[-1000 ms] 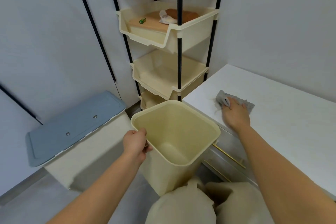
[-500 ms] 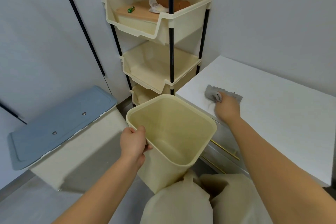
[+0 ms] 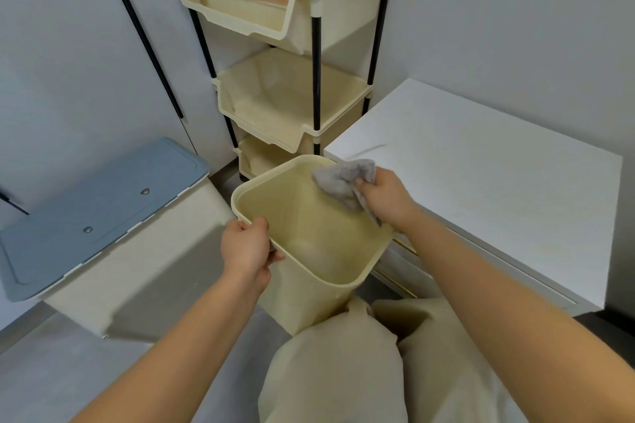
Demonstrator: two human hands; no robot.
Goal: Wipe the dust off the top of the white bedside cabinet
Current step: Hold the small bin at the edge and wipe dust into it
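The white bedside cabinet [image 3: 488, 168] stands at the right, its flat top bare. My right hand [image 3: 386, 197] grips a crumpled grey cloth [image 3: 343, 180] and holds it off the cabinet's left edge, over the open mouth of a cream plastic bin [image 3: 309, 271]. My left hand [image 3: 247, 249] clasps the bin's near-left rim and holds it tilted against the cabinet's front corner. The bin's inside looks empty.
A cream three-tier rack [image 3: 292, 103] on black poles stands behind the bin, with a wooden board, a green object and a rag on its top tier. A low cream box with a blue-grey lid [image 3: 99, 209] sits at the left. My knees [image 3: 343, 371] are below.
My right hand has swept the cloth leftward off the cabinet top and bunched it up over the bin. The left hand has kept its hold on the bin's rim.
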